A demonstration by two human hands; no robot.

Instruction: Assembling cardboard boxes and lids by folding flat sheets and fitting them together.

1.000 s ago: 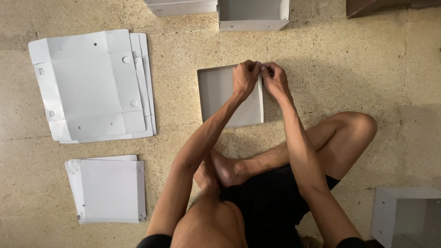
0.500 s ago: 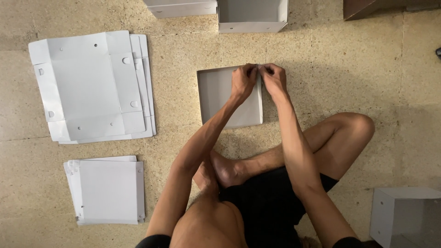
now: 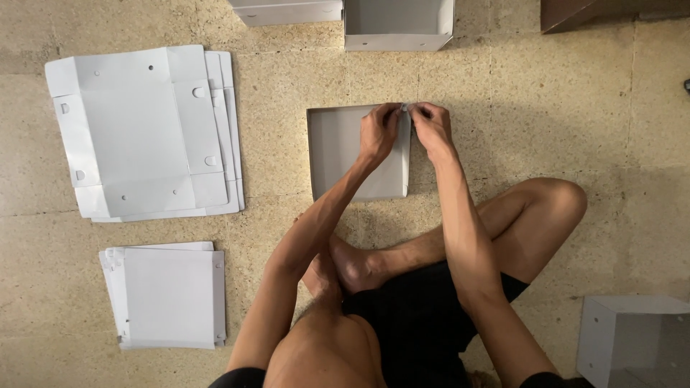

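- A person sits on the tan floor (image 3: 575, 108) with legs crossed.
- A grey tray (image 3: 345, 154) lies on the floor in front of the legs. It is a shallow box with low walls.
- The left hand (image 3: 379, 131) pinches the top right corner of the tray. Its fingers are bent and closed on the wall.
- The right hand (image 3: 431, 128) pinches the same corner from the outside. The two hands almost touch at a small white bit between them, too tiny to tell what it is.
- The left arm lies across the tray and hides part of it.
- A stack of flat white sheets (image 3: 144, 133) lies well to the left of the tray.
- A smaller white stack (image 3: 169, 298) lies below that one.
- Two made boxes stand at the top edge: one open box (image 3: 399, 25) and one low box (image 3: 287, 12) beside it.
- Another white box (image 3: 632, 338) stands at the bottom right, near the knee.
- A brown thing (image 3: 582, 13) shows at the top right corner.
- Compared with a second ago, the hands stay on the same corner and the tray has not moved. The stacks and boxes lie as before.
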